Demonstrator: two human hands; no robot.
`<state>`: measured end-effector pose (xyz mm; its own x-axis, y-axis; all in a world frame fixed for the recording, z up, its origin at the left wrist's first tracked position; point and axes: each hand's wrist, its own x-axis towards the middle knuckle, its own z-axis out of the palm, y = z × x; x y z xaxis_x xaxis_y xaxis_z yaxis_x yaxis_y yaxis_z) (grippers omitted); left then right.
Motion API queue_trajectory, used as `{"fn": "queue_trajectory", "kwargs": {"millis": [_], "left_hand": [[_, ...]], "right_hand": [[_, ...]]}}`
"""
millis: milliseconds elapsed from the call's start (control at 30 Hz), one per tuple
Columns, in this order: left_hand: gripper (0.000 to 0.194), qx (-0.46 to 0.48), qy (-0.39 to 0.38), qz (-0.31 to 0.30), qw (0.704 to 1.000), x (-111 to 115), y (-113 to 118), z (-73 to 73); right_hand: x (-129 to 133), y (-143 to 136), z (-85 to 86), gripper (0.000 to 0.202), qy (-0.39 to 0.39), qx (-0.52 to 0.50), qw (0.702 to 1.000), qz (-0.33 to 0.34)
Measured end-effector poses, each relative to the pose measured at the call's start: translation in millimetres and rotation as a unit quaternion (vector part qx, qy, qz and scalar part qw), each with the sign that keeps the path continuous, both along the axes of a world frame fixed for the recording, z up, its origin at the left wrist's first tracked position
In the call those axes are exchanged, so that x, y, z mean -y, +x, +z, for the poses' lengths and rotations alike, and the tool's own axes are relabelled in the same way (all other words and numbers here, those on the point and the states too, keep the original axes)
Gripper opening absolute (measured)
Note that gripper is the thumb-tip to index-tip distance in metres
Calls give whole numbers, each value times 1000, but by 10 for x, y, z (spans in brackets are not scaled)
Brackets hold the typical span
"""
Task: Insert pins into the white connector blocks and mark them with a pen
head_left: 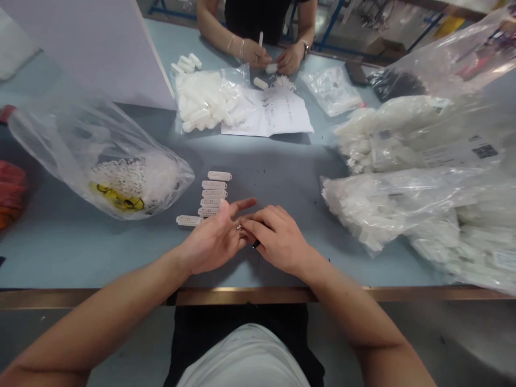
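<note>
Palm up, my left hand [215,236] is over the table beside a column of flat white plastic pieces [213,193]; its fingers are partly spread, and a tiny whitish part [239,227] lies on them. My right hand [278,236] reaches in from the right, fingertips pressed together at that tiny part; what they pinch is too small to make out. One more white piece [188,220] sits at the lower left of the column, close to my left wrist.
A clear bag of small white parts [141,177] lies at the left. Bulky plastic bags [374,199] fill the right side. Across the table [282,177], a person's hands [290,58] work near a bag of white pieces [205,99] and a paper sheet [278,115].
</note>
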<state>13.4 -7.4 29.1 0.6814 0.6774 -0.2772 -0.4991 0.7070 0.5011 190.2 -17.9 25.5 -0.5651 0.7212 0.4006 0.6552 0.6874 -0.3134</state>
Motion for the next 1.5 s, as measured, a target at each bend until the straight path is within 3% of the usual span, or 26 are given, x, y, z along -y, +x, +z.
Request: {"fn": "queue_trajectory", "kwargs": {"millis": [333, 567, 667, 833, 1000, 1167, 1300, 1500], "left_hand": [[53, -50, 37, 6, 998, -8, 3, -41], [35, -209, 137, -16, 968, -41, -39, -6], [30, -352, 227, -21, 908, -47, -72, 42], [32, -566, 410, -45, 713, -44, -71, 79], [39, -624, 484, -101, 605, -4, -47, -33], [41, -674, 537, -114, 495, 25, -32, -136], [39, -680, 571, -134, 440, 20, -19, -180], [39, -667, 593, -108, 439, 33, -28, -238]], "right_hand": [[-13, 63, 46, 15, -88, -85, 992, -8], [-90, 235, 79, 22, -108, -115, 983, -91], [-166, 324, 97, 32, -138, -97, 980, -102], [-272, 436, 89, 25, -212, -67, 969, -107], [-289, 431, 50, 12, -291, -98, 948, -83], [-310, 377, -14, 11, -356, -141, 923, -43], [-337, 353, -69, 7, -396, -154, 904, -50], [-346, 355, -101, 8, -416, -154, 894, -62]]}}
